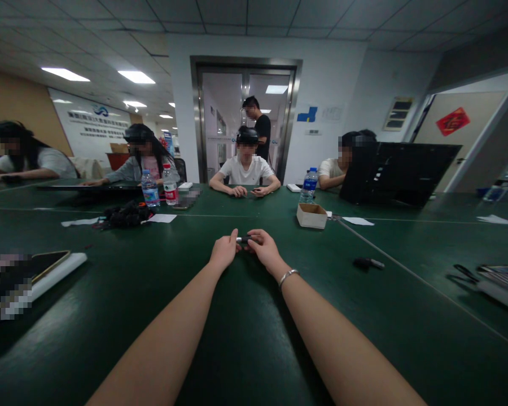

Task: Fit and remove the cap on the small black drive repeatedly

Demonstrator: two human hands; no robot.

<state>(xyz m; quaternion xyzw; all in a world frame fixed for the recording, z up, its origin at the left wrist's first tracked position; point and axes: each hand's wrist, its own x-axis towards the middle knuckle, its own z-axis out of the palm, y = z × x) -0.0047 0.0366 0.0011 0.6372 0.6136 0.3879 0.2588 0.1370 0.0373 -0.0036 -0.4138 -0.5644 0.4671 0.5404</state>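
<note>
A small black-and-silver stick [244, 239] is held level between my two hands, over the green table. My left hand [224, 249] pinches its silver end with thumb and fingers. The black end is in the fingertips of my right hand [265, 249], which has a silver bracelet at the wrist. Its exact kind is too small to make out, and the fingers cover part of it. Off to the right, a black object with a silver end [368, 263] lies on the table, apart from both hands.
Ahead stand a small open cardboard box [312, 216], a blue-labelled water bottle [309, 186] and two more bottles [170, 185]. Black cables [126, 215] lie left. A phone [46, 267] rests at the near left, a monitor [400, 172] stands right. Several people sit around the table.
</note>
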